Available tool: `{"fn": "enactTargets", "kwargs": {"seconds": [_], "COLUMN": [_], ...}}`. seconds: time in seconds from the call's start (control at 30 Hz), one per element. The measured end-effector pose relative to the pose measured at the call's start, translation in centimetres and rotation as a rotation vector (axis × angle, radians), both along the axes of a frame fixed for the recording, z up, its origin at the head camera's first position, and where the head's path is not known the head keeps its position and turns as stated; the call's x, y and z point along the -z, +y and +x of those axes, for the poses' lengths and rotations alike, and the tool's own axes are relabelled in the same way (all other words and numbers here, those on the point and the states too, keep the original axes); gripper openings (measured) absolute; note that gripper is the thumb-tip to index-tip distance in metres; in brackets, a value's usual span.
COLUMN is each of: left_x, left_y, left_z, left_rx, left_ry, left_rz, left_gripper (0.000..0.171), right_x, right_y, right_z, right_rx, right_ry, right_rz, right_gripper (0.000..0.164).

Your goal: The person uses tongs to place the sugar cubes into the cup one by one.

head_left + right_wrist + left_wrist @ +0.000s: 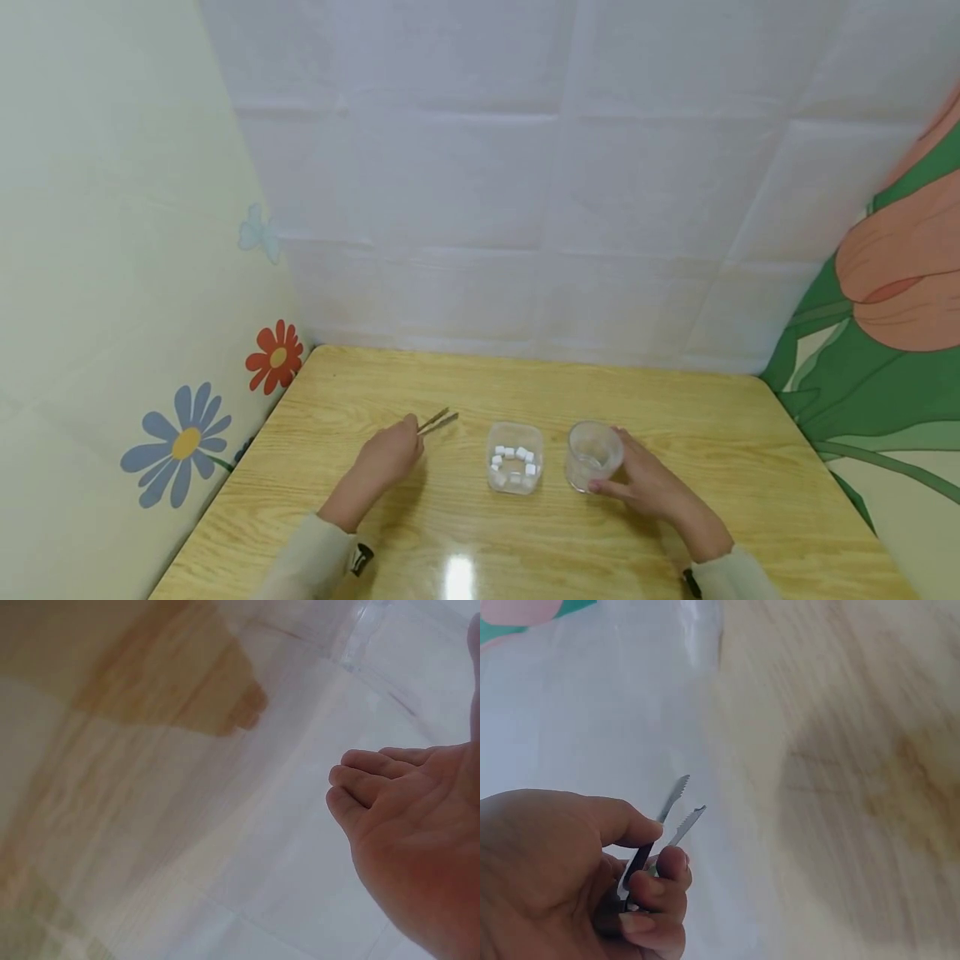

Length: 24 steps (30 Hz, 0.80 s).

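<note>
My left hand (390,454) grips a pair of metal tweezers (437,421) above the left part of the table. In the left wrist view, its thumb and curled fingers hold the tweezers (676,814), whose serrated tips stand apart. My right hand (645,479) holds a clear drinking glass (585,458) from its right side, with the thumb across the front and the fingers behind. The right wrist view shows the palm side of the right hand (405,810), thumb spread from the fingers. Between the hands stands a clear square container (515,433) with several small white cubes (522,454).
The wooden table (540,542) carries these things and ends at a pale hanging sheet (480,183) at the back. Side walls with printed flowers border it on the left and right. A light reflection shines near the front edge.
</note>
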<state>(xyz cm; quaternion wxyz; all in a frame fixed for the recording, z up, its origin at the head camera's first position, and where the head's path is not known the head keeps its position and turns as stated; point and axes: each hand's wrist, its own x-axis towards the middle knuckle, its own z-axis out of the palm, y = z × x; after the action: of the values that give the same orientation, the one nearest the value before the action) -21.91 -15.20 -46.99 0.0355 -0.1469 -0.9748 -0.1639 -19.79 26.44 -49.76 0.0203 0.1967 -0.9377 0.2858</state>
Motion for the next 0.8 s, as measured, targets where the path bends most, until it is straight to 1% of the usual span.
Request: {"fn": "enactTargets", "kwargs": {"seconds": [0.1,0.17,0.27,0.37,0.57,0.7,0.8], "left_x": [-0.6,-1.0,-1.7,-2.2,-3.0,-3.8,-4.3], "left_y": [0.1,0.2,0.4,0.5,0.7,1.1,1.4], "left_z": [0.0,0.0,0.0,0.2,0.3,0.2,0.1], "left_rx": [-0.011,-0.013,-0.002,0.018,0.058,0.097,0.131], "left_ry": [-0.029,-0.034,-0.024,-0.002,0.049,0.063,0.059], "left_rz": [0.013,0.028,0.045,0.038,-0.013,-0.011,0.001], "left_gripper": [0.013,0.017,0.021,0.020,0.019,0.017,0.014], "right_x": [-0.1,-0.1,-0.2,-0.2,-0.1,0.0,0.0], "right_y": [0.0,0.0,0.0,0.0,-0.1,-0.1,0.0], "right_z": [0.0,0.0,0.0,0.0,0.1,0.0,-0.1], "right_rx": [0.008,0.009,0.005,0.003,0.010,0.010,0.008], "right_ry": [-0.011,-0.014,-0.011,-0.010,-0.019,-0.015,-0.012], "right_rz": [0.003,0.003,-0.004,-0.006,0.007,0.007,0.006], "right_gripper": [0.096,0.096,0.095,0.095,0.098,0.097,0.097]}}
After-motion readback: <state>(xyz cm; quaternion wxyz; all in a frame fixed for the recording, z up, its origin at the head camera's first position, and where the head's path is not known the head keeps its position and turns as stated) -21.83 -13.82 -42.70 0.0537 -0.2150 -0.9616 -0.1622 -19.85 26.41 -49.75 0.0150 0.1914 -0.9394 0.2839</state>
